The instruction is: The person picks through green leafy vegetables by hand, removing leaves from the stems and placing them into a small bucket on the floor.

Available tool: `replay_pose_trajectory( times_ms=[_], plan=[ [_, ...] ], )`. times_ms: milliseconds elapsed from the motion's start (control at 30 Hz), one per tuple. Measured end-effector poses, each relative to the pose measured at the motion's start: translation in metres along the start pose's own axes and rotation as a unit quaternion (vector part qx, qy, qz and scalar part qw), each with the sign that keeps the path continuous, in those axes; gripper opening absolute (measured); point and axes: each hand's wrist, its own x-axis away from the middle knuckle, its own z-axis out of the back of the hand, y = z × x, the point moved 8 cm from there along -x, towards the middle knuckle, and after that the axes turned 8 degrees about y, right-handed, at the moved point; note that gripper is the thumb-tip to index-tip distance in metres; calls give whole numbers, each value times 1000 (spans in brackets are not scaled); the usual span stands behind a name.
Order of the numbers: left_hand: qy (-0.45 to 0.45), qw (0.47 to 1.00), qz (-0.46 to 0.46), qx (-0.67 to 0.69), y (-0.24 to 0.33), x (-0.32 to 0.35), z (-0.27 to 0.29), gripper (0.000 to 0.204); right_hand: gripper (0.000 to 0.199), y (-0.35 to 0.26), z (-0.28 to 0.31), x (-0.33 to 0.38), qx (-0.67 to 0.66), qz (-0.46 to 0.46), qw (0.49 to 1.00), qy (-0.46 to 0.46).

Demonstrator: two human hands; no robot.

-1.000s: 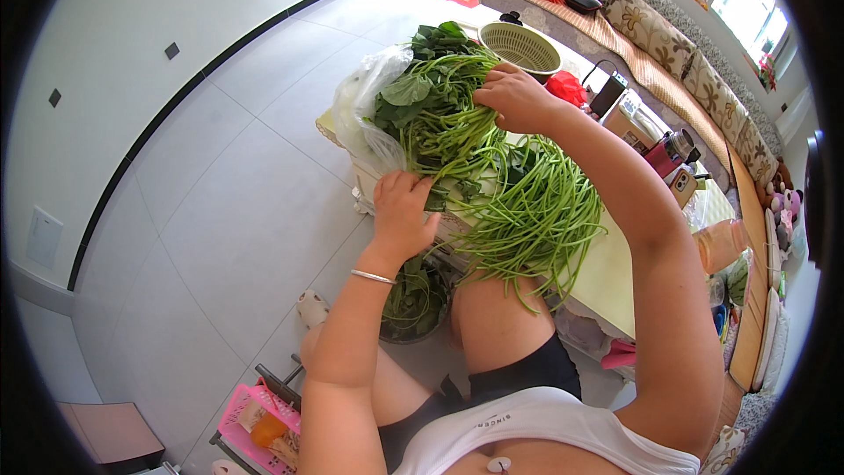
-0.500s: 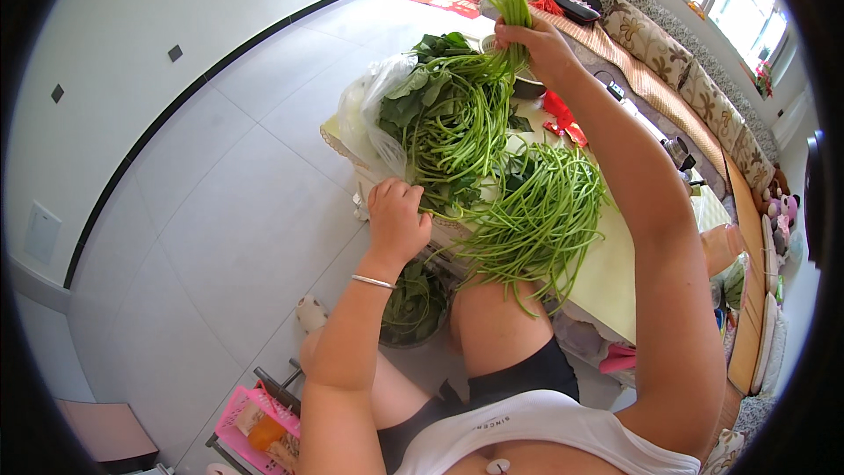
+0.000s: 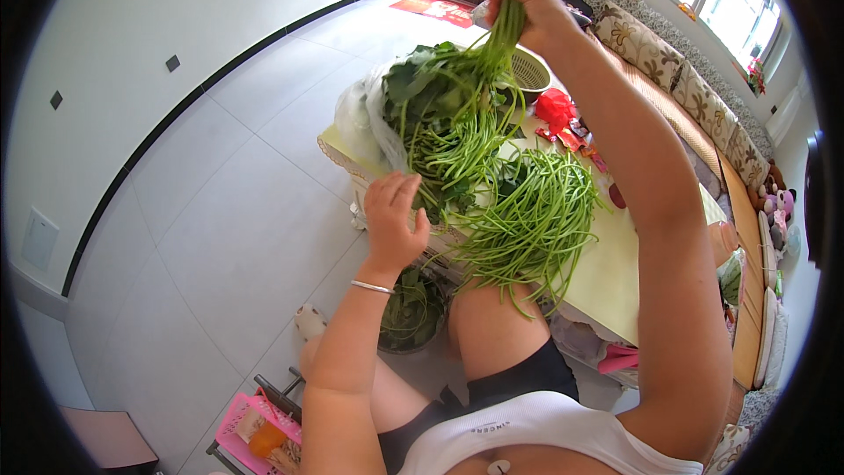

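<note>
My right hand (image 3: 538,18) is raised at the far side, closed round a bunch of long-stemmed leafy greens (image 3: 505,42). The bunch hangs over a heap of leafy greens (image 3: 440,92), which lies partly in a clear plastic bag (image 3: 352,119). My left hand (image 3: 394,220) is open beside the heap's near left edge, its fingers stretched and thumb apart. It looks close to the stems there; whether it touches them I cannot tell. To its right, a pile of loose green stems (image 3: 536,224) hangs over the table's near edge.
The yellow-topped table (image 3: 611,286) also bears a strainer basket (image 3: 530,70) and red wrappers (image 3: 556,110). A bowl of leaves (image 3: 409,312) is on the floor by my legs. A pink basket (image 3: 236,418) stands at lower left; a sofa (image 3: 646,40) runs along the right.
My right hand has lifted slightly up and left with the bunch, whose leaves have swung over the bag. My left hand's fingers have straightened from a curled shape.
</note>
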Motion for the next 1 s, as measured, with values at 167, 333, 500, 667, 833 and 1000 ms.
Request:
replay_pose_trajectory(
  times_ms=[167,333,500,667,833,1000],
  plan=[
    [104,983,95,115,-12,-13,26,58,17,74,-50,88,48,-122,990,-45],
    [111,967,134,186,-20,-11,14,80,14,141,-76,142,39,-139,985,-100],
    [138,893,185,385,-23,-6,2,79,26,171,-100,183,102,-111,984,-96],
    [195,691,378,585,-82,31,-29,50,45,180,-117,203,208,10,941,-268],
    [190,636,400,632,-68,16,-4,22,65,157,-94,184,372,203,855,-299],
    [190,630,351,667,-70,6,4,14,98,179,-57,159,555,390,651,-342]
  ],
)
